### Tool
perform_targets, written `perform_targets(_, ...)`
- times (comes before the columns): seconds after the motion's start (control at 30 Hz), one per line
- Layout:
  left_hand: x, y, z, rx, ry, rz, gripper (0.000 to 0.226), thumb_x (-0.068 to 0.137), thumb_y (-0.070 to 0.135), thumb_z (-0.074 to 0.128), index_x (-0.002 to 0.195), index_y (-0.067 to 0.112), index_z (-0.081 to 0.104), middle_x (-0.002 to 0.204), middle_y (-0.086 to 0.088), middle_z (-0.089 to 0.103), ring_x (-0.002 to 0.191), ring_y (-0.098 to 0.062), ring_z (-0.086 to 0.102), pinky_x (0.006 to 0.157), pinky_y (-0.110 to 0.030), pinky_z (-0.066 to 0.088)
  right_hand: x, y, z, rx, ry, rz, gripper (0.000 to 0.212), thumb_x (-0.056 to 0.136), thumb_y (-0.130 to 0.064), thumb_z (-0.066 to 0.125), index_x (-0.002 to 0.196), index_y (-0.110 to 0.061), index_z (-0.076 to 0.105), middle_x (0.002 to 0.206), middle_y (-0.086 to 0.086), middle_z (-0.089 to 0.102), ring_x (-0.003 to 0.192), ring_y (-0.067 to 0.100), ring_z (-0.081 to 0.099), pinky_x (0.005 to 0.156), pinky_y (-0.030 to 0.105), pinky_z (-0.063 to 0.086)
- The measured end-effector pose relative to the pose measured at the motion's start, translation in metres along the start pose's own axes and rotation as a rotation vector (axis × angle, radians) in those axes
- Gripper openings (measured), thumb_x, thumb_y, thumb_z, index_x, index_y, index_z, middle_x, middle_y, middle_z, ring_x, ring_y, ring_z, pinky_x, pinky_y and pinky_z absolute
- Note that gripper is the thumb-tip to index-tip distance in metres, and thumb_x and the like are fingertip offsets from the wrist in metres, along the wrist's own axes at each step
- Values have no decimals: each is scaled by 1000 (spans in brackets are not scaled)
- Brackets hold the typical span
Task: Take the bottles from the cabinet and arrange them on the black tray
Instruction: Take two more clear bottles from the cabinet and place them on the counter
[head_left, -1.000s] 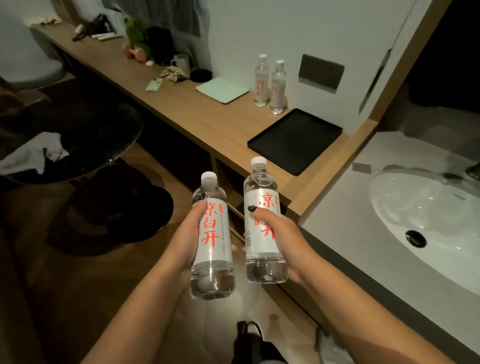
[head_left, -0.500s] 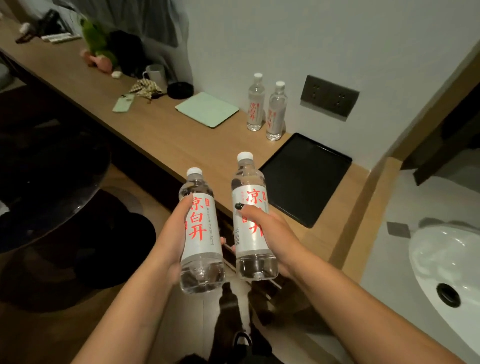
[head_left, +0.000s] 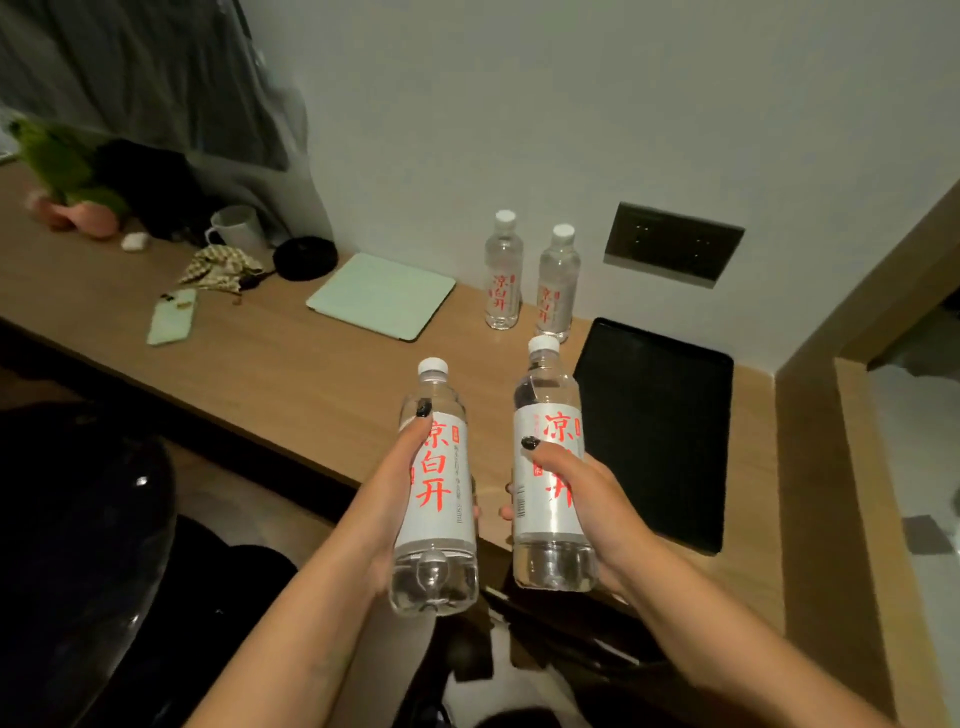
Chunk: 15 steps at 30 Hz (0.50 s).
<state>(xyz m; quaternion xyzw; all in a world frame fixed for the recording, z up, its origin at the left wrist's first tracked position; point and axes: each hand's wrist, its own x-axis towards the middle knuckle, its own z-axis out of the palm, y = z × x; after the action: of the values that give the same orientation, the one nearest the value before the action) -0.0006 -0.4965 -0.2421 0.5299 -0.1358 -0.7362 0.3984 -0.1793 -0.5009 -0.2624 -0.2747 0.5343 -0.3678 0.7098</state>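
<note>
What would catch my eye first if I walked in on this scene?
Two water bottles with big red lettering, one gripped in the left hand and one in the right hand, held up before the wooden counter. Behind them lies a bare black tray, with two more bottles standing by the wall.

Single head-worn view: looks forward and down, close over the wooden counter (head_left: 291, 374), facing the wall (head_left: 571, 104) behind it.

Dim room: pale wall (head_left: 623, 104) with dark socket plate (head_left: 674, 243) (two outlets), long wooden counter (head_left: 270, 364).
</note>
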Motion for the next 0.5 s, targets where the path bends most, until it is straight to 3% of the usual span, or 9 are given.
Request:
perform_targets(0.17, 45, 42, -9, 120, -47, -16, 65, 61, 52, 74, 108, 8, 59, 75, -15, 64, 63, -30, 64, 60, -35, 54, 36, -5, 17, 158, 78, -8, 38, 79, -27, 69, 111, -15, 55, 95, 21, 66, 87, 35, 66, 90, 55, 50)
perform_targets(0.37, 104, 67, 1, 182, 0, 3, 52, 66, 44, 78, 99, 7, 63, 76, -18, 66, 68, -32, 66, 78, -48, 54, 79, -31, 11, 40, 196, -46, 33, 80, -24, 69, 109, -20, 55, 100, 17, 66, 92, 33, 67, 86, 52, 54)
perform_targets(0.5, 138, 85, 10, 161, 18, 4, 48, 69, 43, 76, 99, 8, 62, 78, -16, 67, 70, -31, 65, 78, -46, 54, 104, -53, 8, -18, 253, -26, 30, 80, -28, 69, 106, -21, 56, 98, 14, 68, 89, 29, 69, 75, 42, 57)
